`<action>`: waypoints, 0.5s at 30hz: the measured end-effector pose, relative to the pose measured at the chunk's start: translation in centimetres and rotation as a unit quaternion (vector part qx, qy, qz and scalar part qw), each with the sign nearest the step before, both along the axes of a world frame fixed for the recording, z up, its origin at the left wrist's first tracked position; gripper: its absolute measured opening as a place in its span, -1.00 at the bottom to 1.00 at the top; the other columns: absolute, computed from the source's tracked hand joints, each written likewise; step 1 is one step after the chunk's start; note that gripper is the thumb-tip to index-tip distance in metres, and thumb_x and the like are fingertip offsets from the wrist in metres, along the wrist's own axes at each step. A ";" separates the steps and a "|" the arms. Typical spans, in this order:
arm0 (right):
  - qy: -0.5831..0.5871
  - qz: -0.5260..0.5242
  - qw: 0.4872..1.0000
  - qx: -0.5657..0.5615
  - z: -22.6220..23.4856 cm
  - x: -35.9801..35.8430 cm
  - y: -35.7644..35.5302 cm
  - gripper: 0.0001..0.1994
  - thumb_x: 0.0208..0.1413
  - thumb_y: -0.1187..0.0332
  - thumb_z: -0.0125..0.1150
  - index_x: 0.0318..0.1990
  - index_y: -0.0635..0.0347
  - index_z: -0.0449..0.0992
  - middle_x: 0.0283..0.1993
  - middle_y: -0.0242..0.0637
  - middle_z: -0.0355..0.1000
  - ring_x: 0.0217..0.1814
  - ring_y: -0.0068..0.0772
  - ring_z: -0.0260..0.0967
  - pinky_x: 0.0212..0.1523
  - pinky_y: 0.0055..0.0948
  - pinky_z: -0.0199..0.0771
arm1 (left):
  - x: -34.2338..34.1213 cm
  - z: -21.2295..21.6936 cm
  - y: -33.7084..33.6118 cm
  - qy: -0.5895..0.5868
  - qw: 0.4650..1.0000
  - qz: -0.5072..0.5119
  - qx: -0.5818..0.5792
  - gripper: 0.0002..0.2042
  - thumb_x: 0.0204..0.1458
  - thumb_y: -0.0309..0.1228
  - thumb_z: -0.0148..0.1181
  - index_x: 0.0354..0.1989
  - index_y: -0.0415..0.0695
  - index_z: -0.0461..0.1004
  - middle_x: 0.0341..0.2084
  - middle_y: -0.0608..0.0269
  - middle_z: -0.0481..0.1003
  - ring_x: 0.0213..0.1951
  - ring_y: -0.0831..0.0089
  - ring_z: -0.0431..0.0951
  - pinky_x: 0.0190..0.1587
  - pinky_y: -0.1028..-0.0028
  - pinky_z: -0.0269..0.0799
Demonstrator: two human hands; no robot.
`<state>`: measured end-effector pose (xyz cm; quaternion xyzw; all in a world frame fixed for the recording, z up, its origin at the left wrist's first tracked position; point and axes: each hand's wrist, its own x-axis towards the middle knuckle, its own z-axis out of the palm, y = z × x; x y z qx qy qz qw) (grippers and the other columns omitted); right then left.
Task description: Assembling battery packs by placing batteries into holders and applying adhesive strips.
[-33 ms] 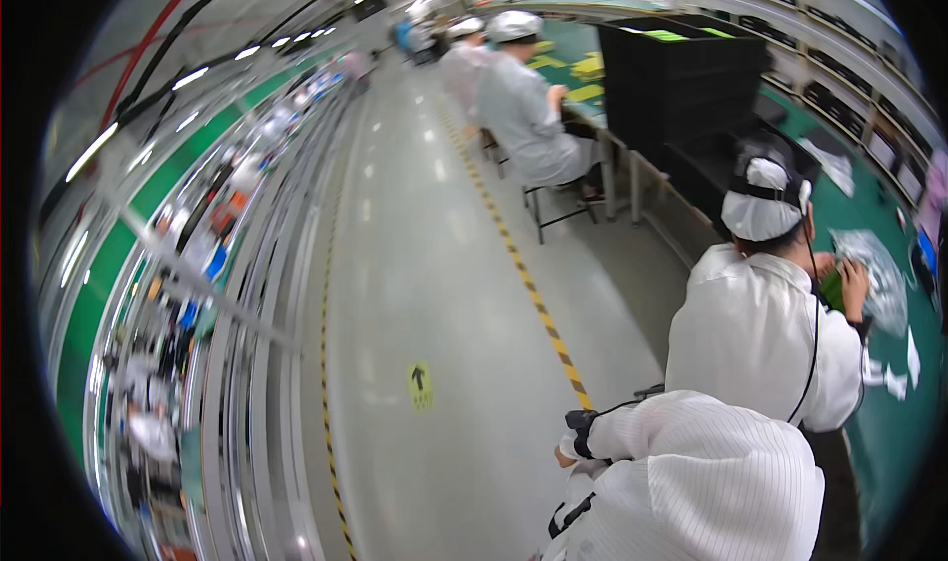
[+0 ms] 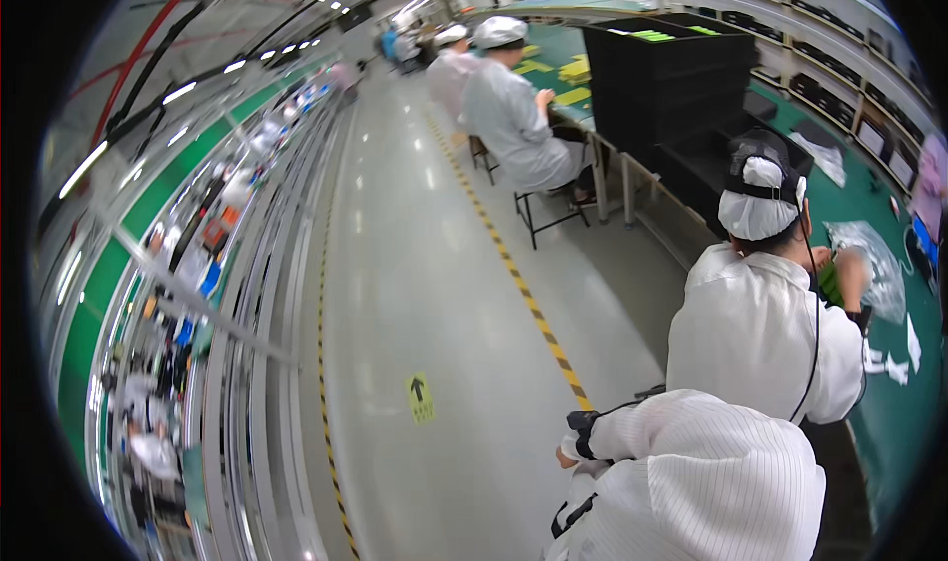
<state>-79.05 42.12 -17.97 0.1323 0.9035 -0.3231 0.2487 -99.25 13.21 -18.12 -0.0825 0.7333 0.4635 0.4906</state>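
Observation:
At the lower edge a white striped sleeve [image 2: 721, 472] bends across, and I take it for my right arm. A black device [image 2: 583, 431] is strapped at its wrist. Just a sliver of my right hand [image 2: 566, 456] shows beside the device, over white cloth; its fingers are hidden. Below it a dark strap [image 2: 573, 515] crosses more white cloth. No left hand of mine can be made out. Close on the right, a co-worker in a white coat [image 2: 755, 324] handles a green item [image 2: 828, 282] beside a clear plastic bag [image 2: 869, 265] on a green-topped bench [image 2: 894, 433].
A grey aisle floor [image 2: 395, 294] carries yellow-black tape [image 2: 523, 299] and a yellow arrow marker [image 2: 420, 397]. Black stacked bins [image 2: 671, 87] stand beyond the co-worker. Another person [image 2: 518, 117] sits on a stool [image 2: 538, 220]. A conveyor line [image 2: 247, 383] runs along the left.
The view has shifted slightly, and the seated people appear a little farther left. The near co-worker's right hand has moved and is blurred. My arm stays in place.

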 end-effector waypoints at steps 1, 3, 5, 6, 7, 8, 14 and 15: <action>-0.017 -0.011 1.000 0.007 -0.1 1.9 2.0 -0.88 -0.18 0.31 0.13 -0.45 0.05 0.54 -0.38 -0.21 0.46 -0.32 -0.30 0.43 -0.40 -0.32 0.41 | -0.9 0.7 4.6 -0.003 0.999 -0.029 0.013 -0.75 -0.02 -0.20 -0.03 -0.31 -0.09 0.43 -0.50 0.27 0.48 -0.52 0.39 0.44 -0.50 0.40 0.33; -0.040 -0.009 0.999 0.011 -0.8 4.0 4.0 -0.87 -0.18 0.32 0.14 -0.43 0.09 0.54 -0.37 -0.23 0.46 -0.31 -0.33 0.42 -0.39 -0.35 0.40 | -2.0 1.1 11.3 -0.006 0.998 -0.063 0.027 -0.75 -0.02 -0.21 -0.03 -0.31 -0.10 0.42 -0.49 0.27 0.47 -0.52 0.39 0.43 -0.49 0.40 0.33; -0.051 -0.004 0.999 0.001 -2.0 4.3 4.6 -0.86 -0.18 0.34 0.15 -0.41 0.12 0.53 -0.35 -0.25 0.46 -0.30 -0.36 0.41 -0.39 -0.38 0.40 | -3.9 1.6 15.9 -0.010 0.996 -0.082 0.040 -0.76 -0.01 -0.22 -0.03 -0.30 -0.10 0.42 -0.48 0.27 0.47 -0.51 0.40 0.43 -0.48 0.41 0.32; -0.051 -0.005 0.999 -0.009 -2.6 3.9 5.0 -0.85 -0.18 0.34 0.15 -0.40 0.14 0.53 -0.35 -0.26 0.46 -0.29 -0.38 0.41 -0.38 -0.40 0.39 | -5.0 1.8 18.2 -0.012 0.995 -0.086 0.049 -0.76 -0.01 -0.22 -0.03 -0.29 -0.11 0.41 -0.48 0.27 0.47 -0.50 0.40 0.42 -0.48 0.41 0.32; -0.048 -0.013 0.999 -0.019 -2.9 3.7 5.5 -0.84 -0.17 0.35 0.16 -0.39 0.16 0.52 -0.34 -0.28 0.45 -0.29 -0.39 0.41 -0.38 -0.42 0.39 | -6.2 2.0 20.3 -0.015 0.994 -0.095 0.056 -0.76 -0.01 -0.22 -0.03 -0.29 -0.11 0.41 -0.48 0.26 0.47 -0.50 0.40 0.42 -0.48 0.41 0.32; -0.050 -0.021 0.998 -0.019 -3.1 3.8 6.5 -0.84 -0.17 0.36 0.16 -0.38 0.18 0.52 -0.33 -0.29 0.45 -0.28 -0.41 0.40 -0.38 -0.43 0.39 | -6.9 2.1 22.7 -0.020 0.992 -0.103 0.067 -0.76 -0.01 -0.23 -0.03 -0.29 -0.11 0.40 -0.48 0.26 0.46 -0.50 0.40 0.42 -0.47 0.41 0.32; -0.051 -0.301 0.952 0.008 4.9 1.1 13.0 -0.75 -0.06 0.26 0.02 -0.26 0.17 0.49 -0.19 -0.22 0.44 -0.09 -0.22 0.35 -0.19 -0.38 0.34 | -13.2 4.5 36.6 -0.003 0.987 -0.107 0.118 -0.77 0.00 -0.25 -0.02 -0.26 -0.12 0.38 -0.46 0.25 0.45 -0.47 0.41 0.41 -0.45 0.42 0.30; 0.007 -0.480 0.876 -0.055 6.1 1.6 14.3 -0.70 -0.04 0.21 -0.01 -0.22 0.18 0.48 -0.18 -0.18 0.43 -0.07 -0.20 0.34 -0.13 -0.36 0.32 | -13.4 4.7 39.5 -0.001 0.985 -0.113 0.129 -0.77 0.00 -0.26 -0.02 -0.26 -0.13 0.38 -0.46 0.25 0.45 -0.47 0.41 0.40 -0.44 0.43 0.30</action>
